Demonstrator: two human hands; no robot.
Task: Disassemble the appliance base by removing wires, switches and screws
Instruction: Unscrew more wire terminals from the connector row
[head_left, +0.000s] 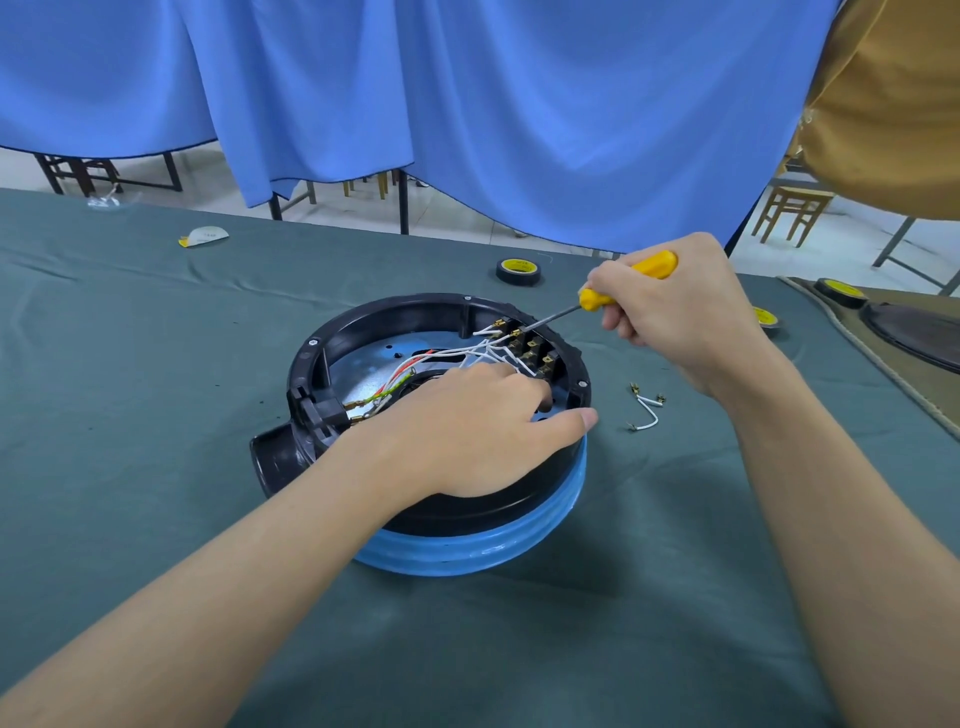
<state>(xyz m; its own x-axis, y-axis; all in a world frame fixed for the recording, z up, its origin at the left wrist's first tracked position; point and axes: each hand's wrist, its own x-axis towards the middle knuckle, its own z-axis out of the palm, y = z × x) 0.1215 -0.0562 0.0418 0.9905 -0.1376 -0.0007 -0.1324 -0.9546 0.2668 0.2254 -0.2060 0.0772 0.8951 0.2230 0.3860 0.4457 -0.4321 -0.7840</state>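
A round black appliance base (363, 322) with a blue lower ring (467, 556) lies open on the green cloth. Inside it, white wires (483, 353) run to a block of black switches (535, 353) with brass terminals, and red and green-yellow wires (395, 384) lead to a socket at the left. My left hand (467, 436) rests on the base's near rim, thumb along the outer edge and fingers reaching in among the white wires. My right hand (670, 306) grips a yellow-handled screwdriver (628, 280), whose tip touches a terminal at the switch block.
Two short white wires (647, 413) with brass ends lie on the cloth right of the base. Black tape rolls sit behind (518, 271) and at the far right (839, 292), near a dark round part (919, 332). A white scrap (205, 236) lies far left.
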